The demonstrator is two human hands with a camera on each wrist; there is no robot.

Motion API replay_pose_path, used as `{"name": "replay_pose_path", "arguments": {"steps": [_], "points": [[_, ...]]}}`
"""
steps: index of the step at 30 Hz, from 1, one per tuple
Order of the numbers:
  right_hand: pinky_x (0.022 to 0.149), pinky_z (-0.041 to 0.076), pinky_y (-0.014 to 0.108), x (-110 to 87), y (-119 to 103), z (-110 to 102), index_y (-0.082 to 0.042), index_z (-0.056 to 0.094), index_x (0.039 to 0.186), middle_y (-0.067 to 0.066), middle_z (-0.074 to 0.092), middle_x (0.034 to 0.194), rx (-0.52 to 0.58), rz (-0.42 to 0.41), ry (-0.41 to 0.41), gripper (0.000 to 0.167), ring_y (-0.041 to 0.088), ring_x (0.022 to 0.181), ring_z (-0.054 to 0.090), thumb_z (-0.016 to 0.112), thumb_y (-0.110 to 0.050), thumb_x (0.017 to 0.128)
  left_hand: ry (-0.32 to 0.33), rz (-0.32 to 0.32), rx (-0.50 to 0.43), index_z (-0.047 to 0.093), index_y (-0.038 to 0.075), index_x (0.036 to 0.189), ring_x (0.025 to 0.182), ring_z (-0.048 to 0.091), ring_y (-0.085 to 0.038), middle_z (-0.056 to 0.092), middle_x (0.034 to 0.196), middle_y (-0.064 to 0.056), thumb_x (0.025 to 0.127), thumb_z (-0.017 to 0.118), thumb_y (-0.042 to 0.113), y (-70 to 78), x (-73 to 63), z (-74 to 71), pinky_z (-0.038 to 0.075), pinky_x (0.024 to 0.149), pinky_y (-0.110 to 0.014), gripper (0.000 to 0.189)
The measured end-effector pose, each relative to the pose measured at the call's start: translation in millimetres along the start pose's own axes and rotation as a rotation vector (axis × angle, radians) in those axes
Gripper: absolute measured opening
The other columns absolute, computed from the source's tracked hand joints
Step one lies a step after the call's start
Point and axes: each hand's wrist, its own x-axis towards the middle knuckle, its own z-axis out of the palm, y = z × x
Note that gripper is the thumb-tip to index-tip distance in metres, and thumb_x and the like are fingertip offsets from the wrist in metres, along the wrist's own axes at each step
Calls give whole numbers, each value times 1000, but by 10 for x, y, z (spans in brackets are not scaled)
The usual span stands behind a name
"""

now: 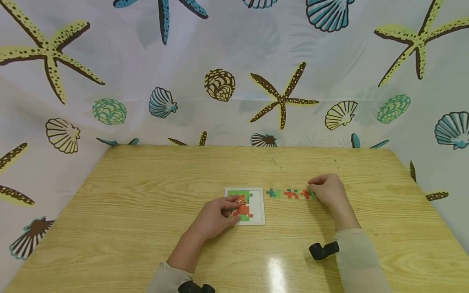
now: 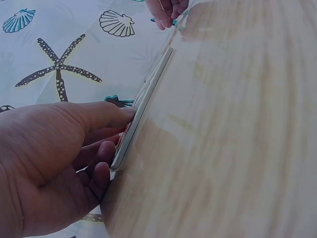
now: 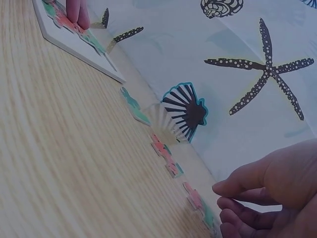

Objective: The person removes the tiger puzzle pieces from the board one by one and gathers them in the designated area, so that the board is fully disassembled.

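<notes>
A jigsaw puzzle (image 1: 243, 206) with an orange striped animal on green sits in a white tray (image 1: 261, 207); bare white tray shows at its right side. My left hand (image 1: 214, 217) rests at the tray's left, its fingers lying over the picture and its thumb near the lower edge. Right of the tray, loose puzzle pieces lie in a row: a blue-green piece (image 1: 272, 193), a red piece (image 1: 291, 194) and a red and green piece (image 3: 198, 201). Over that last one hovers my right hand (image 1: 329, 191), with thumb and fingertips close together and nothing visible between them.
The wooden table (image 1: 146, 183) extends around the tray and pieces. Behind it hangs a pale cloth (image 1: 190, 73) printed with shells and starfish. Black wrist cameras are strapped over both sleeves (image 1: 360, 256).
</notes>
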Motion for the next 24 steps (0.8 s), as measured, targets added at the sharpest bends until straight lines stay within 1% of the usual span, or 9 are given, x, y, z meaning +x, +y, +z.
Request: {"name": "replay_pose_path", "arguments": {"steps": [5,8,16,19,24], "points": [[87,51,45,-2,-2,6,8,73,114,26,67,120,-3,4,-12,26,38,106,61,70,-12,98,-7,2,3,77,8,125,79,47,-14,62,147,-2,90,81,9,11,-8,1,40,71,-28,35],[93,50,50,2,-1,7,7,73,115,26,67,121,0,6,-16,27,41,111,60,71,-13,98,-10,0,6,77,8,125,78,46,-14,61,148,-2,91,81,9,22,-11,2,39,71,-28,34],[89,50,46,2,-1,37,6,73,115,25,67,121,-12,0,-22,28,37,108,61,72,-16,98,-16,3,14,77,7,125,80,47,-15,58,151,-4,91,80,9,18,-28,11,39,73,-29,34],[88,50,47,-5,-19,37,6,73,116,26,67,121,-16,-9,-30,28,38,107,61,72,-16,99,-17,11,20,77,6,125,80,47,-15,58,151,-7,91,80,9,19,-34,8,40,73,-29,34],[88,50,46,-15,-32,27,6,72,118,26,66,123,-8,1,-40,29,37,108,60,70,-17,100,-11,3,19,77,6,124,81,48,-15,58,151,-6,91,80,8,32,-26,5,41,74,-30,33]]}}
